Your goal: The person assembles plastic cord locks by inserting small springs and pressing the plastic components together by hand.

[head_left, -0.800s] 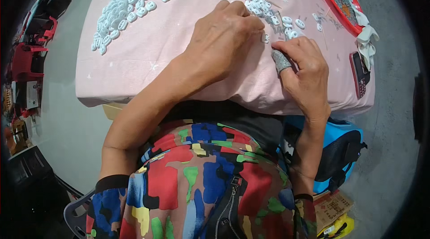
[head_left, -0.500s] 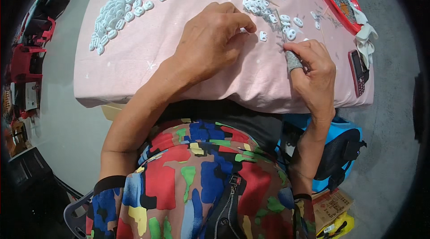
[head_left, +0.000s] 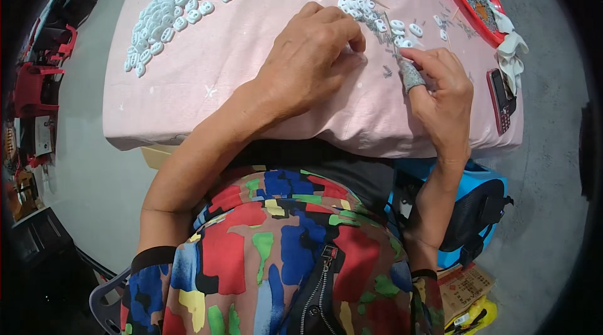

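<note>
My left hand (head_left: 317, 52) is over the middle of the table, fingers curled together. A sliver of a white piece shows between its fingertips; the rest is hidden. My right hand (head_left: 443, 80) is closed, thumb against forefinger, with a grey wrap (head_left: 411, 75) around the thumb. Its fingertips are beside a thin stick (head_left: 386, 19), and what they pinch I cannot make out. Several small grey pins (head_left: 387, 71) lie between my hands. Beyond them is a small heap of white oval two-holed plastic pieces (head_left: 358, 5), with more pins alongside.
A larger pile of the white pieces (head_left: 163, 14) covers the table's far left. At the far right stands a red tray (head_left: 496, 38) of grey bits, with a white cloth (head_left: 512, 52) by it. A phone (head_left: 500, 102) lies near the right edge of the pink tablecloth (head_left: 188, 109).
The loose white piece between my hands is no longer in sight. My left hand has shifted slightly right, and my right fingertips have moved a little farther from me. Loose pins now show between the hands.
</note>
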A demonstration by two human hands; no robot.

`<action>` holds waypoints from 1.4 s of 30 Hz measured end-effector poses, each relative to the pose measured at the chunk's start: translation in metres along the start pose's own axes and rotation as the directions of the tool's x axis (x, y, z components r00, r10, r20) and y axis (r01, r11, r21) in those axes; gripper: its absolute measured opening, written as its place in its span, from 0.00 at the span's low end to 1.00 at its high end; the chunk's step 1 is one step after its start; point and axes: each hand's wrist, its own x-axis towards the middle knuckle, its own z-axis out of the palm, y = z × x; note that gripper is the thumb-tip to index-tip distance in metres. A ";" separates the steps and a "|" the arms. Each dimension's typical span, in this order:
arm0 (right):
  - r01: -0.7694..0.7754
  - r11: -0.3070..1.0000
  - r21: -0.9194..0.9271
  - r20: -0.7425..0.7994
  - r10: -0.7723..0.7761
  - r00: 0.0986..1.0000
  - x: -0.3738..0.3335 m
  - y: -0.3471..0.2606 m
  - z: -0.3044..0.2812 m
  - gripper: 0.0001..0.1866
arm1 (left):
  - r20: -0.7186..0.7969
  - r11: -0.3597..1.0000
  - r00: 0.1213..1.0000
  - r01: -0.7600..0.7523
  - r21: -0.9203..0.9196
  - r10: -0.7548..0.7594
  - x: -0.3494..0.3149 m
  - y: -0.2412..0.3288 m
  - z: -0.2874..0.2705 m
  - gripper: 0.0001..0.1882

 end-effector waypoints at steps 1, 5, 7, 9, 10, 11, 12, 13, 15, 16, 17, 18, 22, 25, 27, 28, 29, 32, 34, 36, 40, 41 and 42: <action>-0.001 1.000 -0.002 -0.002 0.001 1.000 0.001 0.002 0.000 0.15 | 0.001 1.000 1.000 -0.002 -0.001 0.002 0.000 0.001 -0.001 0.08; -0.015 0.996 -0.090 0.066 0.021 0.998 0.001 0.003 -0.001 0.15 | -0.022 0.992 0.998 0.055 -0.114 -0.058 -0.004 0.001 -0.004 0.08; -0.048 0.992 -0.117 0.062 0.056 0.996 0.000 0.001 -0.002 0.15 | -0.065 0.976 0.994 0.077 -0.203 -0.092 -0.006 -0.001 -0.005 0.07; -0.066 0.995 -0.072 0.052 0.070 0.996 0.000 -0.001 -0.002 0.14 | -0.075 0.969 0.987 0.120 -0.214 -0.139 -0.008 -0.002 -0.004 0.06; -0.067 0.995 -0.074 0.052 0.071 0.996 0.001 -0.001 0.000 0.14 | -0.075 0.969 0.988 0.119 -0.215 -0.138 -0.007 -0.002 -0.004 0.06; 0.009 0.998 -0.054 0.019 -0.008 1.000 0.003 0.001 0.004 0.14 | -0.103 0.962 0.988 0.087 -0.257 -0.117 -0.006 -0.002 -0.003 0.06; 0.085 0.996 -0.037 -0.015 -0.085 0.996 0.005 0.002 0.008 0.14 | -0.130 0.953 0.987 0.055 -0.298 -0.097 -0.005 -0.002 -0.002 0.06; 0.083 0.996 -0.037 -0.016 -0.084 0.996 0.007 0.001 0.009 0.14 | -0.129 0.953 0.987 0.054 -0.298 -0.096 -0.005 -0.001 -0.003 0.06; 0.060 0.990 -0.130 0.052 -0.054 0.997 0.011 -0.002 0.011 0.13 | -0.077 0.896 0.974 0.165 -0.412 -0.214 -0.006 0.003 -0.009 0.06; 0.060 0.990 -0.129 0.053 -0.053 0.997 0.012 -0.002 0.011 0.13 | -0.076 0.896 0.974 0.165 -0.413 -0.215 -0.005 0.004 -0.011 0.06; 0.038 0.990 -0.134 0.068 -0.030 0.997 0.013 -0.002 0.010 0.12 | -0.036 0.871 0.968 0.206 -0.446 -0.247 -0.005 0.004 -0.013 0.06; 0.020 0.990 -0.137 0.084 -0.008 0.996 0.014 -0.003 0.010 0.12 | 0.003 0.844 0.960 0.246 -0.477 -0.278 -0.006 0.005 -0.015 0.06; -0.017 0.991 -0.135 0.109 0.032 0.994 0.017 -0.007 0.012 0.10 | 0.041 0.726 0.958 0.242 -0.644 -0.283 -0.007 0.000 -0.011 0.06; 0.006 0.985 -0.174 0.099 0.011 0.995 0.018 -0.009 0.015 0.08 | 0.088 0.633 0.949 0.269 -0.726 -0.303 -0.007 0.000 -0.013 0.05; 0.034 0.979 -0.200 0.090 -0.016 0.996 0.017 -0.009 0.016 0.07 | 0.165 0.533 0.934 0.319 -0.783 -0.316 -0.007 0.001 -0.016 0.05; 0.035 0.979 -0.199 0.091 -0.017 0.996 0.016 -0.009 0.017 0.07 | 0.165 0.533 0.934 0.320 -0.783 -0.318 -0.008 0.001 -0.016 0.05; 0.047 0.978 -0.202 0.085 -0.030 0.996 0.016 -0.009 0.017 0.08 | 0.159 0.519 0.935 0.312 -0.796 -0.318 -0.008 0.000 -0.015 0.05; 0.080 0.976 -0.204 0.081 -0.065 0.995 0.013 -0.005 0.013 0.10 | 0.157 0.475 0.927 0.314 -0.822 -0.341 -0.009 0.004 -0.017 0.06; 0.104 0.974 -0.203 0.078 -0.090 0.993 0.012 -0.004 0.012 0.11 | 0.160 0.449 0.919 0.321 -0.834 -0.360 -0.011 0.006 -0.019 0.06; 0.123 0.966 -0.226 0.111 -0.100 0.989 0.013 -0.004 0.012 0.12 | 0.187 0.487 0.918 0.349 -0.801 -0.351 -0.013 0.006 -0.022 0.07; 0.109 0.954 -0.280 0.127 -0.076 0.989 0.013 -0.009 0.014 0.12 | 0.201 0.463 0.913 0.358 -0.811 -0.355 -0.015 0.005 -0.022 0.08; 0.097 0.957 -0.272 0.125 -0.065 0.990 0.013 -0.009 0.014 0.12 | 0.213 0.444 0.911 0.364 -0.819 -0.354 -0.015 0.005 -0.022 0.08; 0.086 0.961 -0.261 0.124 -0.054 0.991 0.013 -0.008 0.015 0.12 | 0.224 0.425 0.908 0.370 -0.826 -0.355 -0.016 0.005 -0.022 0.08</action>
